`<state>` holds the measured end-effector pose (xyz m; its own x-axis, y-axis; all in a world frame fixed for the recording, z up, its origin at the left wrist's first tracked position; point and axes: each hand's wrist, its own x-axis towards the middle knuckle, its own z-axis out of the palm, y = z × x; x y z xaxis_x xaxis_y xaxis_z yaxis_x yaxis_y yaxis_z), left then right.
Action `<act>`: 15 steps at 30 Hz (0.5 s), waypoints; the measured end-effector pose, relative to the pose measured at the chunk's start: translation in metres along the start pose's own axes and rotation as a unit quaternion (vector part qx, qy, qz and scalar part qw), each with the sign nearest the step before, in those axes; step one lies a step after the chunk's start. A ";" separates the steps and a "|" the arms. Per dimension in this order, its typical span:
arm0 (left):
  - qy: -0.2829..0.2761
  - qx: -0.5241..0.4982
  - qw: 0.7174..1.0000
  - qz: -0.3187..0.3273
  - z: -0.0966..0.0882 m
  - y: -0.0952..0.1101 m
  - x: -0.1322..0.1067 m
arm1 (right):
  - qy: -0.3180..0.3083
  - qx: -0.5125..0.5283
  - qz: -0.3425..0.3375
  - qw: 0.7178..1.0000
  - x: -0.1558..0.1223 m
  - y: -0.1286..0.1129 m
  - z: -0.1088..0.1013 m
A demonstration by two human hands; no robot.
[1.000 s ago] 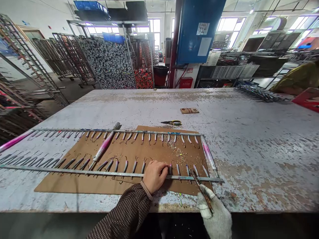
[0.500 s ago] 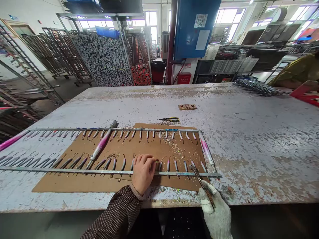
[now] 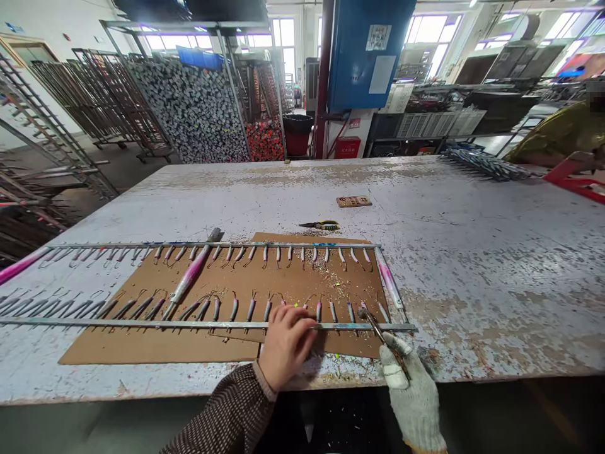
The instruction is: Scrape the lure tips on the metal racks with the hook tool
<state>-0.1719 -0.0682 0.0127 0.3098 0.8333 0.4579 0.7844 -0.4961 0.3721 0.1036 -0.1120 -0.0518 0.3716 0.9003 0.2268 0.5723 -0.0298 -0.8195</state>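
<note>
My bare left hand [image 3: 287, 343] lies over the near bar of a metal rack [image 3: 179, 325], its fingers curled down around one of the small pieces there; what they hold is hidden. Rows of small grey and pink-tinted pieces with thin wire ends [image 3: 251, 310] hang along both bars. In a white knitted glove, my right hand [image 3: 411, 384] is closed around worn, brownish pliers [image 3: 378, 331]. The head of the pliers is close to the pieces near the rack's right end. Brown cardboard [image 3: 155, 347] lies beneath the rack.
Yellow-and-black pliers [image 3: 326, 225] and a small brown printed block [image 3: 353, 201] lie beyond the rack. Paint chips litter the worn table [image 3: 449, 252]. At far right are a pile of thin metal parts [image 3: 482, 162], a red object [image 3: 574, 180] and a person's yellowish sleeve [image 3: 548, 135].
My left hand has shifted right and slightly nearer along the near bar, uncovering pieces to its left. My right hand with the pliers has barely moved. The view has shifted a little.
</note>
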 end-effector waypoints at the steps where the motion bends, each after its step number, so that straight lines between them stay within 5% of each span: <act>1: -0.011 -0.005 1.000 0.019 0.004 0.008 0.001 | -0.003 -0.008 -0.004 1.000 0.003 -0.005 -0.002; 8: -0.053 0.003 0.994 0.094 0.036 0.035 0.007 | -0.043 -0.030 -0.106 0.993 0.039 -0.036 -0.001; 15: -0.076 0.026 0.992 0.095 0.048 0.030 0.006 | -0.090 0.000 -0.095 0.991 0.060 -0.023 0.011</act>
<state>-0.1209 -0.0659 -0.0124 0.5289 0.7547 0.3882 0.7294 -0.6381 0.2467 0.1051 -0.0522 -0.0251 0.1201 0.9529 0.2785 0.6198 0.1472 -0.7709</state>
